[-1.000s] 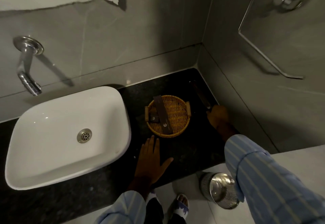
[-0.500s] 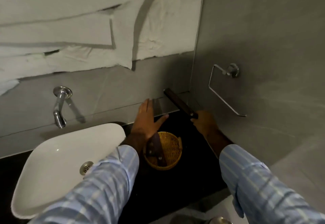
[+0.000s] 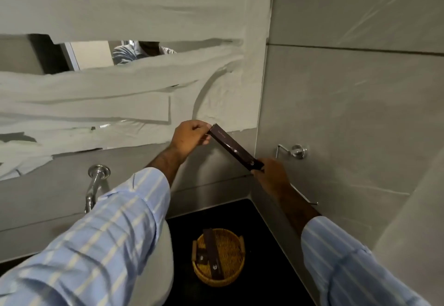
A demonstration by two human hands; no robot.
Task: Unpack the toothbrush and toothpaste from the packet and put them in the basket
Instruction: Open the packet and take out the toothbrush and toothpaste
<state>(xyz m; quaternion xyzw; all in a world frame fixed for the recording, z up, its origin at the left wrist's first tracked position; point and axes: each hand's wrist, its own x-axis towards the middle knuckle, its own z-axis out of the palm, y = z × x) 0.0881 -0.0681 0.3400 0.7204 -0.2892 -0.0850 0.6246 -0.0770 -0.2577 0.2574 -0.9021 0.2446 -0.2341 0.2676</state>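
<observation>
A long dark brown packet [image 3: 234,148] is held up in the air in front of the wall, slanting down to the right. My left hand [image 3: 189,138] pinches its upper left end. My right hand [image 3: 272,177] grips its lower right end. Far below, a round wicker basket [image 3: 234,274] stands on the black counter [image 3: 259,221]. Inside the basket lie a long dark packet [image 3: 212,253] and a small dark box [image 3: 200,256].
A white sink [image 3: 168,257] is mostly hidden under my left sleeve. A chrome tap [image 3: 95,185] juts from the wall at the left. A chrome towel ring [image 3: 296,152] hangs on the right wall. White paper [image 3: 120,99] covers the mirror.
My right hand picked the packet off the counter and raised it. My left hand left the counter, came up and took the packet's upper end. The view tilted upward.
</observation>
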